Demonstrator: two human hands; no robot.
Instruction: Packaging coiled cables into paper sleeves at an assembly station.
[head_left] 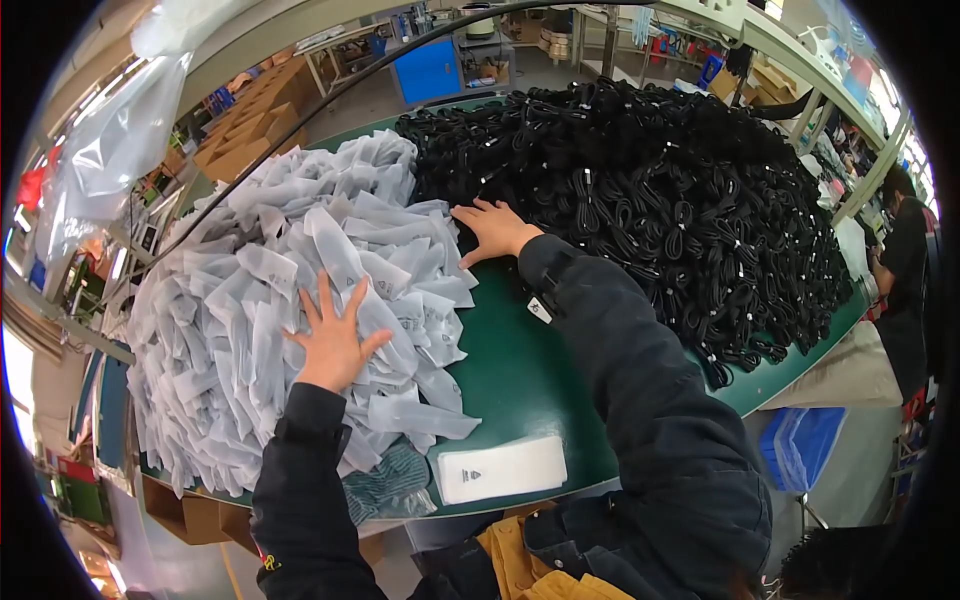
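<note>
Head view: a big heap of pale, translucent sleeves (215, 340) spreads around 9 o'clock on a green table (535, 385), and a heap of black coiled cables (690, 215) fills the stretch from 12 to 3 o'clock. The left hand (337, 350), toward 8 o'clock, lies palm down over the sleeves with its fingers fanned wide, gripping none. The right hand (500, 232), just off the centre toward 12 o'clock, is also opened out, thumb apart, its fingertips pointing to 9 o'clock at the sleeve heap's edge, beside the cables; it grasps nothing visible, and whether it touches a sleeve I cannot tell. At 6 o'clock, near the table's edge, lies a flat white stack (503, 468); a teal striped cloth (392, 482) sits at 7 o'clock, partly under the sleeves. Beyond the table stand a blue cabinet (428, 72) between 11 and 12, cardboard boxes (255, 125) at 10, and a blue bin (795, 445) at 4 o'clock. Another person (905, 285) is at 3 o'clock.
</note>
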